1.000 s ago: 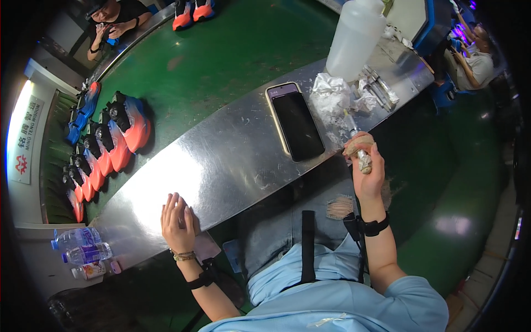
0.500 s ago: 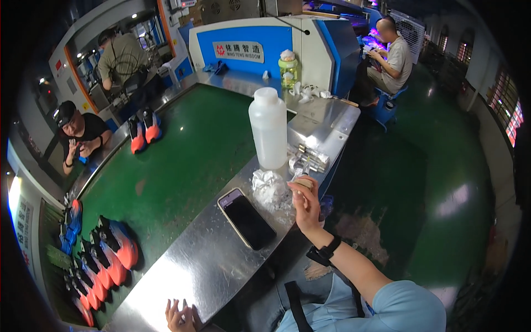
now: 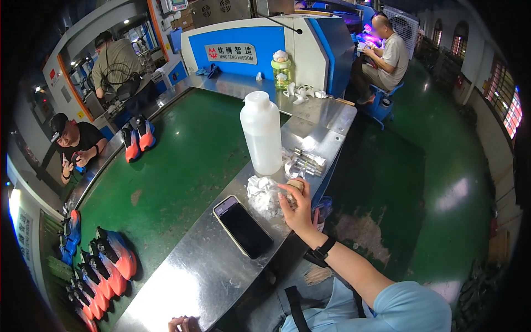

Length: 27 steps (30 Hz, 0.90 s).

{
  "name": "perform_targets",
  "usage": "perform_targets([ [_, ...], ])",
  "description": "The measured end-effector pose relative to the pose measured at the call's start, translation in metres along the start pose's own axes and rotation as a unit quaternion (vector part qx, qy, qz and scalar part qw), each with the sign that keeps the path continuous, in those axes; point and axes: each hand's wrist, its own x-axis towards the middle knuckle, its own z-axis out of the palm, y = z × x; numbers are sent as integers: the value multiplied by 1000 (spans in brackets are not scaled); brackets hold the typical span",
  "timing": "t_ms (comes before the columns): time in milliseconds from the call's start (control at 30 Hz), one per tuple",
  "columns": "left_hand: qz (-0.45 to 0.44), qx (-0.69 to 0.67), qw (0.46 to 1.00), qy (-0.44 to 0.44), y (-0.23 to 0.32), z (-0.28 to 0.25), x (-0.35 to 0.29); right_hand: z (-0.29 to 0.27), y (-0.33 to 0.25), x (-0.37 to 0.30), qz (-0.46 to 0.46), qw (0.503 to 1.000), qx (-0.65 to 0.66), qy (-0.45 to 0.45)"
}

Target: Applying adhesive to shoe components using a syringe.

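To the right of the phone (image 3: 243, 228), the right hand (image 3: 300, 209) is curled around a tan-wrapped tool (image 3: 296, 183), largely hidden, its tip indistinct, while the left hand (image 3: 183, 325), below the phone, is cut off, so I cannot tell its grip.

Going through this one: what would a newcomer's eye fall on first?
Likely the row of bright orange-and-blue shoes at lower left, on the green surface. Next, the tall translucent bottle standing mid-picture on the metal ledge, beyond the dark-screened phone. Right of the phone, the right grip holds a tan-covered tool, partly hidden.
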Motion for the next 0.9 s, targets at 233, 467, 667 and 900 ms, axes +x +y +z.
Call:
perform_targets([
  [233,-27,-12,1000,9,-1,-2,-4,-5,0,-1,-29,999,-13,22],
  [467,-34,287,956,56,34,14,-10,-5,1,-2,-30,999,-2,23],
  [667,-33,283,958,40,9,2,-2,-3,2,-2,-43,999,-8,27],
  [900,-38,306,950,49,38,16,-8,-4,2,-2,-36,999,-7,27],
])
